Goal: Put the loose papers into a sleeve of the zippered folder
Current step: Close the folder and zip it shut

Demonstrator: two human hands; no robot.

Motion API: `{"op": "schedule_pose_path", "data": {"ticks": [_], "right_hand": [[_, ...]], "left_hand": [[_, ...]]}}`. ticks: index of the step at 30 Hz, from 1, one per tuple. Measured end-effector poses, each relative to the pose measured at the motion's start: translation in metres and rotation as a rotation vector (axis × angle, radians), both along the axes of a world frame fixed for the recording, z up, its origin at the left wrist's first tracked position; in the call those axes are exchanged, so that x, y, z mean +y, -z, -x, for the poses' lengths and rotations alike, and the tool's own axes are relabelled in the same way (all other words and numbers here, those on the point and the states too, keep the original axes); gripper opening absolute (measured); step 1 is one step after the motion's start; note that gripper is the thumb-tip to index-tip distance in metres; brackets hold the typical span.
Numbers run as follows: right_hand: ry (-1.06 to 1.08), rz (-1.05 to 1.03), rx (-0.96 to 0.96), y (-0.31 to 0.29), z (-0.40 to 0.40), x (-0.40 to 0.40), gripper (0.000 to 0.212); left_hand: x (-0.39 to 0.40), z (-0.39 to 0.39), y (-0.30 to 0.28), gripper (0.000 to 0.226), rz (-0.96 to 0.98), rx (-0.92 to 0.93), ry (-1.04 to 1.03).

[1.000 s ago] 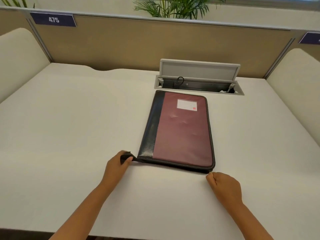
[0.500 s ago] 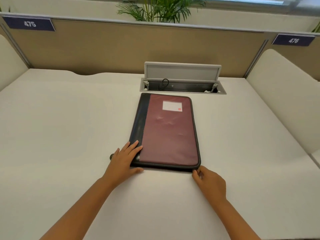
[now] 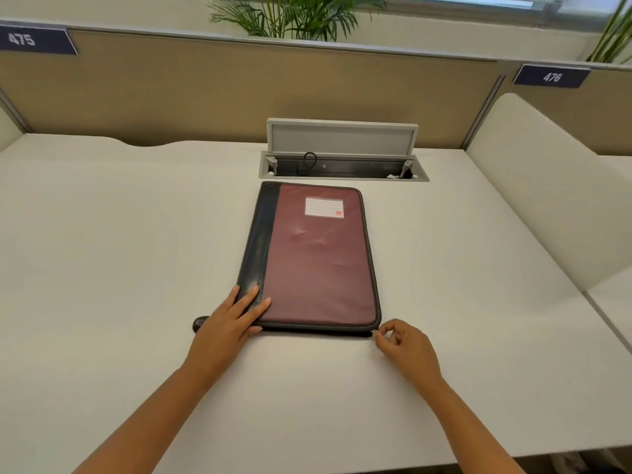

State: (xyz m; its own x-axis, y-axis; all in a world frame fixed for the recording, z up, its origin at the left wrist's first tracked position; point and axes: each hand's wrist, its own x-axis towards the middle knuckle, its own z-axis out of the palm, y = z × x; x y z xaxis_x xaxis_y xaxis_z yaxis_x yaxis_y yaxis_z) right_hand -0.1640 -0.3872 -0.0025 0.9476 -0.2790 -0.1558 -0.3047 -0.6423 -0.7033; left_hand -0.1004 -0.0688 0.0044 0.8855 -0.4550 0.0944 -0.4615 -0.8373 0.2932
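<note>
- Your left hand (image 3: 229, 323) presses flat on the closed maroon fabric zippered folder (image 3: 318, 258).
- Your right hand (image 3: 403, 347) pinches its near-right zipper pull; the folder may slide if pressing weakens.

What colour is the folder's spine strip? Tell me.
Black, beside the maroon cover of the zippered folder; head view.

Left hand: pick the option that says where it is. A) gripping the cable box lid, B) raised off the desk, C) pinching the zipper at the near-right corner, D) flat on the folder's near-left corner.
D: the left hand lies with straight fingers across the near-left corner of the zippered folder, which is lying closed on the desk.
</note>
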Motion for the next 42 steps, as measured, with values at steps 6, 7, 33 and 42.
{"op": "schedule_pose_path", "data": {"ticks": [6, 7, 33, 42], "right_hand": [[0.038, -0.038, -0.021, -0.003, 0.002, -0.017, 0.016], [0.038, -0.027, -0.024, -0.003, 0.002, -0.018, 0.015], [-0.250, 0.076, 0.089, -0.009, -0.109, -0.043, 0.010], [-0.173, 0.110, -0.008, -0.001, -0.160, -0.031, 0.008]], "left_hand": [[0.004, 0.015, 0.001, 0.064, -0.033, -0.035, 0.001], [0.004, 0.015, 0.002, 0.063, -0.032, -0.029, 0.006], [0.012, 0.010, 0.010, 0.045, 0.043, -0.105, 0.109], [0.014, 0.009, 0.015, 0.042, 0.063, -0.107, 0.104]]}}
